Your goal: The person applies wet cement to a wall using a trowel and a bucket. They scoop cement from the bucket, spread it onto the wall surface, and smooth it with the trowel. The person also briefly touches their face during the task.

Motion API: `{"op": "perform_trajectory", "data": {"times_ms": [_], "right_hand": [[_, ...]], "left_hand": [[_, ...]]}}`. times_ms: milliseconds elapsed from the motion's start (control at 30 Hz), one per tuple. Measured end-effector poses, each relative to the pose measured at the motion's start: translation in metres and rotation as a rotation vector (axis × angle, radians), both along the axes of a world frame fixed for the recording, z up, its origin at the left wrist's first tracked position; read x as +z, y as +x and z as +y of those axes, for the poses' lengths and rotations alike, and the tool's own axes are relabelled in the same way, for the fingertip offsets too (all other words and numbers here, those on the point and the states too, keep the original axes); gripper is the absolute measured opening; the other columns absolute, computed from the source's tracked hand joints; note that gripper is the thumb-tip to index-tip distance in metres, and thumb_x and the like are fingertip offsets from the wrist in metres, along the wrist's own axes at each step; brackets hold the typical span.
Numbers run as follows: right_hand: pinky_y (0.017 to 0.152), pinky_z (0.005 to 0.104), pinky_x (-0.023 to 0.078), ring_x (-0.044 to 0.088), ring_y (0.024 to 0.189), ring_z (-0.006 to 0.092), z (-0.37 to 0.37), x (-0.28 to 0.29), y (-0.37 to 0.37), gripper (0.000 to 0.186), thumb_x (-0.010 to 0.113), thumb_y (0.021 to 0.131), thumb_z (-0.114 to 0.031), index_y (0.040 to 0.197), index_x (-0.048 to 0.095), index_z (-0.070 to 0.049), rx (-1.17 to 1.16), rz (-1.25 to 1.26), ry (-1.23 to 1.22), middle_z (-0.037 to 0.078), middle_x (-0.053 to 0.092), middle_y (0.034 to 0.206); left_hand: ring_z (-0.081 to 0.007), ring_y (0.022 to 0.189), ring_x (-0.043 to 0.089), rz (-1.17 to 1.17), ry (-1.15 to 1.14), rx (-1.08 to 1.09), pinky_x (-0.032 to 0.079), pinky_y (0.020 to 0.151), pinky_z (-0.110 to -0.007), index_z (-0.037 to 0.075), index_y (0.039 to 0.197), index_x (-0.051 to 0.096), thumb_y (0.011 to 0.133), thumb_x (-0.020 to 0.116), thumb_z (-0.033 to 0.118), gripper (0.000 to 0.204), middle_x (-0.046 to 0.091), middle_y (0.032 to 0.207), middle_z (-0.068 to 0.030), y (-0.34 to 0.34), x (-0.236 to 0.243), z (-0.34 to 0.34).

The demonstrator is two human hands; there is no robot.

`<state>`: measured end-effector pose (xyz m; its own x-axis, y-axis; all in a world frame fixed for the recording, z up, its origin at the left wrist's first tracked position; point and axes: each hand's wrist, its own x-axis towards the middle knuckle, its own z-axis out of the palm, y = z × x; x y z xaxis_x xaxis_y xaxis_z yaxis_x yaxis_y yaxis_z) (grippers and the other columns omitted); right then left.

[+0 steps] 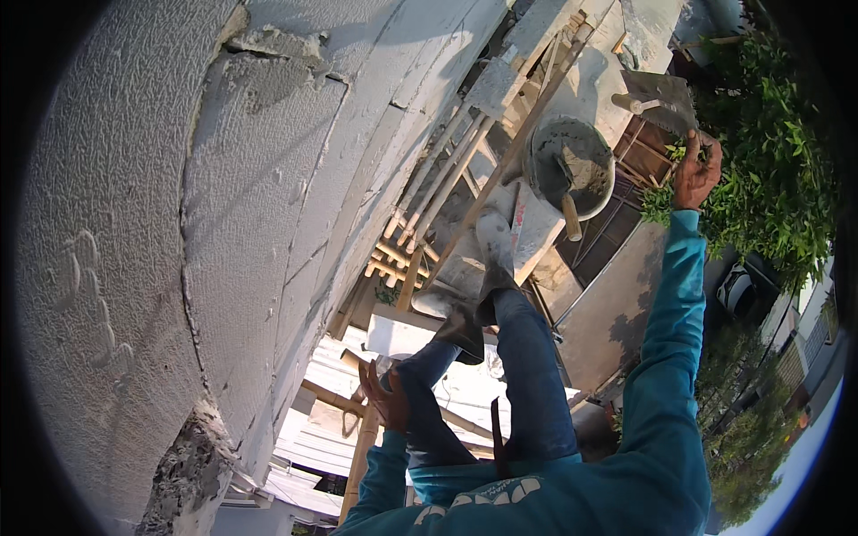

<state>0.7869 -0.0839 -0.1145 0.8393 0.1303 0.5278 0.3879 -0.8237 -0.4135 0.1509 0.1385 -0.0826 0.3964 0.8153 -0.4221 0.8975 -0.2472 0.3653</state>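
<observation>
My right hand [697, 174] is stretched out to the far right, its fingers pinched at the near corner of a flat grey plastering float [672, 96]. The float's pale round handle [633, 104] points left. Down by my left thigh, my left hand [384, 397] has its fingers apart and nothing in it. Ahead of my feet stands a bucket [609, 192] of wet grey mortar [585, 165]. A trowel [570, 214] rests in it, its wooden handle hanging over the near rim.
A rough grey block wall [259, 152] with mortared joints rises along my left. My boots [496, 246] stand on a mortar-stained plank platform [536, 232]. Bamboo poles [447, 174] run beside it. Below lie lower ground and pale roofing sheets [326, 438]. Leafy branches [769, 152] hang at the right.
</observation>
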Motion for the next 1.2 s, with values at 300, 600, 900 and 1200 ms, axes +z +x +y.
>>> {"op": "perform_trajectory", "data": {"times_ms": [300, 600, 900, 1200], "right_hand": [[0.089, 0.042, 0.042, 0.056, 0.095, 0.0304, 0.103, 0.241, -0.19, 0.012, 0.067, 0.086, -0.009, 0.093, 0.064, -0.001, 0.82, 0.69, 0.14, 0.013, 0.062, 0.093], [0.09, 0.0395, 0.044, 0.055, 0.099, 0.0289, 0.232, 0.352, -0.34, 0.017, 0.069, 0.079, -0.001, 0.095, 0.062, -0.001, 1.512, 0.857, 0.144, 0.016, 0.061, 0.102], [0.089, 0.0354, 0.047, 0.055, 0.107, 0.0243, 0.232, 0.333, -0.47, 0.047, 0.065, 0.083, -0.005, 0.127, 0.047, -0.004, 1.323, 1.098, 0.3, 0.013, 0.05, 0.12], [0.072, 0.0277, 0.049, 0.058, 0.083, 0.0163, 0.305, 0.295, -0.491, 0.032, 0.062, 0.09, -0.011, 0.118, 0.048, -0.003, 1.052, 1.551, 0.697, 0.005, 0.06, 0.094]], "left_hand": [[-0.0396, 0.121, 0.047, -0.561, -0.36, -0.332, 0.04, 0.103, -0.042, 0.003, 0.13, 0.048, 0.077, 0.077, 0.029, 0.066, 0.05, 0.128, -0.0206, 0.19, 0.182, 0.032], [-0.037, 0.098, 0.059, -0.532, -0.172, -0.006, 0.049, 0.083, -0.043, -0.001, 0.108, 0.059, 0.08, 0.075, 0.028, 0.044, 0.06, 0.103, -0.0199, 0.074, 0.28, 0.012], [-0.0332, 0.093, 0.06, -0.719, 0.22, 0.453, 0.05, 0.079, -0.039, 0.001, 0.104, 0.064, 0.076, 0.076, 0.015, 0.034, 0.058, 0.103, -0.0155, 0.047, 0.334, 0.058], [-0.0354, 0.097, 0.057, -0.713, 0.34, 0.179, 0.048, 0.082, -0.042, 0.003, 0.119, 0.06, 0.081, 0.071, 0.017, 0.042, 0.057, 0.104, -0.0183, 0.031, 0.359, 0.102]]}}
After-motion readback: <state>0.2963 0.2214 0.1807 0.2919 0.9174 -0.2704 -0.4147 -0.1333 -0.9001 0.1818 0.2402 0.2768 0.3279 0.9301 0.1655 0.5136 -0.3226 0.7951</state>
